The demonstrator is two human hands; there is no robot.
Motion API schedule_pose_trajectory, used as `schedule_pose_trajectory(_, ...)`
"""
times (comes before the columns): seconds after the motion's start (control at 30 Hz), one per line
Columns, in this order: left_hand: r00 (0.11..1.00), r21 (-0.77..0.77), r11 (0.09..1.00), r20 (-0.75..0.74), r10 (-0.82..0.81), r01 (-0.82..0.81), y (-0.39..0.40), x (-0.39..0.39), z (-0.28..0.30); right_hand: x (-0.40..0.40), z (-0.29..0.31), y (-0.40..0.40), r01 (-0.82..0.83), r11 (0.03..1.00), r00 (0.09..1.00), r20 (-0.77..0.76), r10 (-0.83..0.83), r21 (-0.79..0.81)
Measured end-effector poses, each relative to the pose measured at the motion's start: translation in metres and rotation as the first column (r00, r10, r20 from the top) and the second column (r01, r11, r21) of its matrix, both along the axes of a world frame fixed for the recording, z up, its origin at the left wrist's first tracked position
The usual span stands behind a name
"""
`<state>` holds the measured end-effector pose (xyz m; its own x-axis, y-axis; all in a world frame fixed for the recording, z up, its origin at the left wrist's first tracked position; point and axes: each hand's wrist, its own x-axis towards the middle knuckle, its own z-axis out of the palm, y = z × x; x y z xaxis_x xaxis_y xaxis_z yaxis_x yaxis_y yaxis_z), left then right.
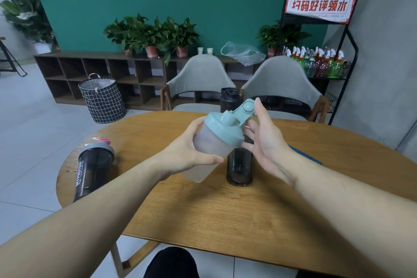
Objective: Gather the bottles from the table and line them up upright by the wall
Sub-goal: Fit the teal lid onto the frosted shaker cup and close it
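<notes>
Frosted bottle (209,149) with green lid is tilted in the left hand (189,153), right hand (264,140) open at its flip cap, hiding the upright black bottle (239,165) behind; another dark bottle (93,169) lies far left on the counter (225,210).

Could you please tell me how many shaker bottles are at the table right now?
3. A frosted one with a green lid is held in the left hand; a dark one stands upright behind it; another dark one stands near the table's left edge.

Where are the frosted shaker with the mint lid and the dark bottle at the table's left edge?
Frosted plastic shaker with mint-green lid (208,142): head view, on its frosted body.
Dark translucent bottle with grey lid (92,169): head view, on its side wall.
</notes>
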<state>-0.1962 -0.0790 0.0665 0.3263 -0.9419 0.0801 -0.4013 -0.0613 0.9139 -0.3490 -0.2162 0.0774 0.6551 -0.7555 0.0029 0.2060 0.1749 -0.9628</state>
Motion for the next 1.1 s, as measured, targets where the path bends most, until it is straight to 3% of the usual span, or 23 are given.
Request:
schedule_pose_trajectory(0.1,0.998,0.019,1.0,0.059,0.012,-0.013,-0.002,-0.002,-0.006,-0.003,0.004,-0.002,0.199,0.976,0.98,-0.013,-0.2,-0.086)
schedule_pose_trajectory(0.17,0.996,0.023,0.999,0.086,0.026,-0.028,-0.005,-0.004,-0.009,-0.004,0.005,0.0,0.245,0.951,0.967,-0.027,-0.254,-0.187)
schedule_pose_trajectory(0.4,0.991,-0.027,0.995,0.088,0.097,-0.094,-0.015,-0.012,-0.009,-0.012,0.004,0.018,0.159,0.834,0.981,-0.013,-0.195,-0.529)
schedule_pose_trajectory(0.6,0.98,-0.098,0.983,0.108,0.166,-0.156,-0.021,-0.025,-0.008,-0.013,-0.007,0.015,0.064,0.764,0.971,-0.136,-0.197,-0.642)
schedule_pose_trajectory(0.67,0.976,-0.128,0.974,0.086,0.199,-0.188,-0.021,-0.029,-0.009,-0.015,-0.005,0.018,0.026,0.788,0.975,-0.159,-0.156,-0.615)
schedule_pose_trajectory(0.77,0.976,-0.183,0.961,0.034,0.215,-0.205,-0.02,-0.034,-0.009,-0.011,-0.01,0.024,-0.022,0.904,0.986,-0.158,-0.05,-0.428)
schedule_pose_trajectory(0.9,0.979,-0.208,0.961,0.045,0.197,-0.184,-0.018,-0.036,-0.012,0.008,-0.022,0.037,0.035,0.96,0.988,-0.137,-0.076,-0.277)
schedule_pose_trajectory(1.0,0.982,-0.17,0.975,0.102,0.16,-0.141,-0.007,-0.029,-0.011,0.023,-0.024,0.043,0.124,0.956,0.986,-0.073,-0.148,-0.267)
schedule_pose_trajectory(1.1,0.988,-0.046,0.997,0.133,0.074,-0.069,0.015,-0.008,0.004,0.031,-0.024,0.043,0.106,0.95,0.988,-0.079,-0.135,-0.294)
